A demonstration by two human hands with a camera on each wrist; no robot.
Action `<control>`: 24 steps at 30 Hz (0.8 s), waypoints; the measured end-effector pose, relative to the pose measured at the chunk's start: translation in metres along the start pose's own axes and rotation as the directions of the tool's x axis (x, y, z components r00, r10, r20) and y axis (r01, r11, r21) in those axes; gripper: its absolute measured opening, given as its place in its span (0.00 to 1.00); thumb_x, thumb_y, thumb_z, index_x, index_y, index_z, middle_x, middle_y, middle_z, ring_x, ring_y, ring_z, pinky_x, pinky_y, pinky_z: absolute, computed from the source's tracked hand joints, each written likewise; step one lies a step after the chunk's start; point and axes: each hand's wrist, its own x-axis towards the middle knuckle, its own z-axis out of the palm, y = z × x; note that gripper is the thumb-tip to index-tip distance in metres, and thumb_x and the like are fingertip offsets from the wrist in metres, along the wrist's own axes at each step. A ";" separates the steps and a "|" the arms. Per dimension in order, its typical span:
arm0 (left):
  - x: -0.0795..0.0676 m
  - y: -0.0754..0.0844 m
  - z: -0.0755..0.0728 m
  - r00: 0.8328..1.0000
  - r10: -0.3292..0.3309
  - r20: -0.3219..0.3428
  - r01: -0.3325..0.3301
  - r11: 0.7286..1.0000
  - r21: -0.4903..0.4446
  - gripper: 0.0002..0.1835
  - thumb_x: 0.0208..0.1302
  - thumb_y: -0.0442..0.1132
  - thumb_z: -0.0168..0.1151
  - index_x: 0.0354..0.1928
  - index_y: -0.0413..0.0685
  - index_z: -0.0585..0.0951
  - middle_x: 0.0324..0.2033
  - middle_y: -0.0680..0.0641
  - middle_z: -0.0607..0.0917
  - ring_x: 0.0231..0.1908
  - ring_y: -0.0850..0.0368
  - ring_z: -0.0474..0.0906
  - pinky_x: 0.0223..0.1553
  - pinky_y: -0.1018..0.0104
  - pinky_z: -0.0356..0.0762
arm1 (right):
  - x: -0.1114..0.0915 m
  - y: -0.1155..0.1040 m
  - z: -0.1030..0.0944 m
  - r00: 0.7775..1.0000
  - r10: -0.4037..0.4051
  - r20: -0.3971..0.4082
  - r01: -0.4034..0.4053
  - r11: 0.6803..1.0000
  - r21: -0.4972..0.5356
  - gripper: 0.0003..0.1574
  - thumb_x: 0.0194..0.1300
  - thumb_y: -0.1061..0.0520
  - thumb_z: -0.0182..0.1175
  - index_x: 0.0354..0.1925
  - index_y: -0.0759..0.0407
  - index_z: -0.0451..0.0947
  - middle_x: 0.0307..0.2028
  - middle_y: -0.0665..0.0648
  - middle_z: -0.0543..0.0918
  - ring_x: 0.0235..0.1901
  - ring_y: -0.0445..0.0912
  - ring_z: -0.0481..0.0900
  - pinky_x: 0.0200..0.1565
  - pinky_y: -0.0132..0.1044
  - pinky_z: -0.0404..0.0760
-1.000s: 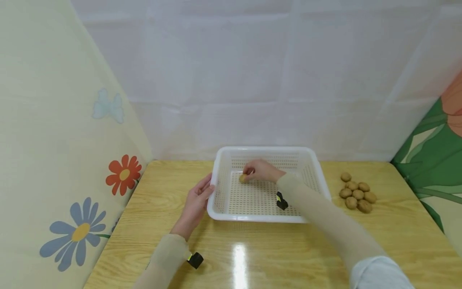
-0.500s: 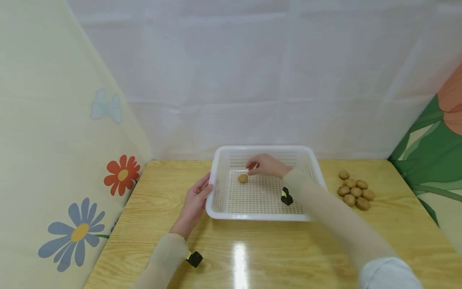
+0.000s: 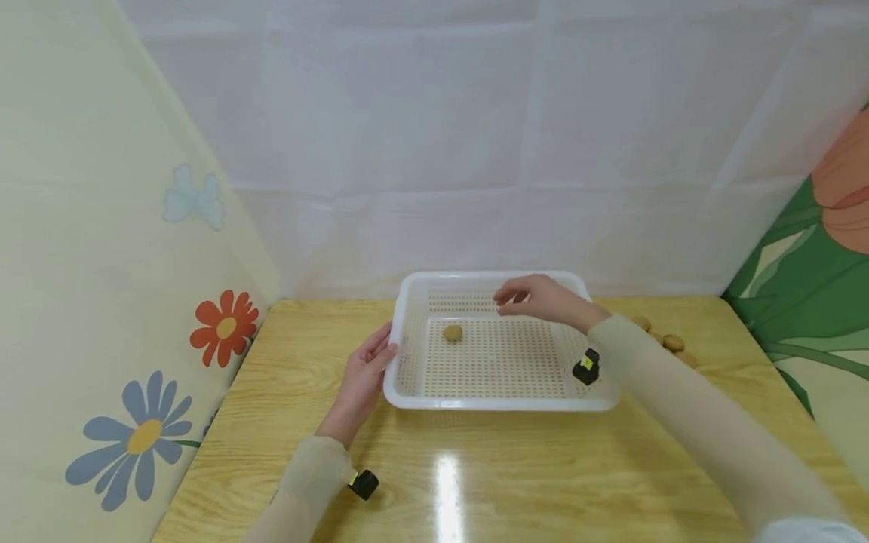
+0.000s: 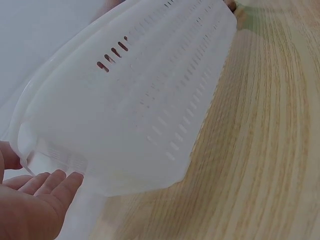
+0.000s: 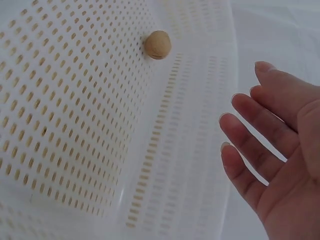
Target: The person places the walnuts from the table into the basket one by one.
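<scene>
A white perforated plastic basket [image 3: 502, 404] sits on the wooden table, and one walnut [image 3: 453, 332] lies on its floor toward the left. At the basket's left end, my left hand [image 3: 361, 381] pinches the rim; the left wrist view has its fingers [image 4: 59, 187] under the rim with the thumb at the edge. My right hand [image 3: 548, 300] is raised over the right rear part of the basket, holding nothing, its fingers loosely bent. In the right wrist view that hand is beside the rim, apart from the walnut [image 5: 157, 45].
More walnuts [image 3: 674, 343] lie in a group on the table to the right of the basket, partly hidden behind the right forearm. A white cloth backdrop [image 3: 407, 151] rises behind the table [image 3: 516, 475]. Flower-patterned panels [image 3: 102, 286] stand at both sides.
The right hand has let go of the walnut on the basket floor, lifted and moved right toward the group. The left hand stays on the rim.
</scene>
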 end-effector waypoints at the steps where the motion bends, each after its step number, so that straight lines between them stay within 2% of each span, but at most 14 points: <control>1: 0.000 0.000 0.000 1.000 -0.001 0.001 0.001 1.000 -0.001 0.29 0.81 0.32 0.50 0.80 0.41 0.60 0.77 0.40 0.66 0.74 0.46 0.65 0.64 0.65 0.77 | -0.005 0.000 -0.003 1.000 0.003 -0.007 -0.003 1.000 0.006 0.21 0.73 0.51 0.67 0.58 0.59 0.84 0.52 0.58 0.88 0.50 0.52 0.84 0.56 0.54 0.83; 6: 0.000 -0.001 -0.001 1.000 -0.001 0.002 0.001 1.000 -0.008 0.29 0.81 0.31 0.50 0.80 0.41 0.60 0.77 0.40 0.66 0.74 0.46 0.66 0.63 0.64 0.78 | -0.032 0.005 -0.014 0.999 0.015 -0.053 -0.014 1.000 0.014 0.18 0.72 0.52 0.68 0.56 0.56 0.85 0.52 0.59 0.88 0.46 0.49 0.84 0.50 0.50 0.85; 13: 0.002 -0.001 -0.002 1.000 -0.002 0.018 0.002 1.000 -0.004 0.29 0.81 0.32 0.50 0.80 0.41 0.60 0.77 0.40 0.67 0.73 0.46 0.66 0.63 0.65 0.79 | -0.069 0.018 -0.027 0.993 0.047 -0.112 -0.051 0.998 -0.033 0.18 0.73 0.51 0.67 0.57 0.56 0.85 0.50 0.55 0.89 0.43 0.44 0.84 0.46 0.42 0.84; 20: 0.001 -0.001 -0.003 1.000 0.003 0.030 -0.003 1.000 -0.011 0.29 0.81 0.32 0.50 0.80 0.40 0.60 0.77 0.39 0.67 0.72 0.47 0.67 0.61 0.66 0.80 | -0.111 0.026 -0.038 0.979 0.124 -0.163 -0.126 0.992 -0.002 0.20 0.75 0.51 0.65 0.58 0.61 0.83 0.54 0.59 0.87 0.49 0.50 0.82 0.51 0.47 0.81; 24: 0.001 -0.002 -0.003 1.000 0.005 0.027 -0.005 1.000 -0.014 0.29 0.81 0.32 0.50 0.80 0.40 0.60 0.77 0.40 0.66 0.72 0.48 0.68 0.61 0.66 0.80 | -0.133 0.037 -0.041 0.967 0.175 -0.186 -0.178 0.984 0.000 0.21 0.76 0.50 0.63 0.60 0.60 0.82 0.56 0.60 0.86 0.51 0.51 0.80 0.52 0.47 0.80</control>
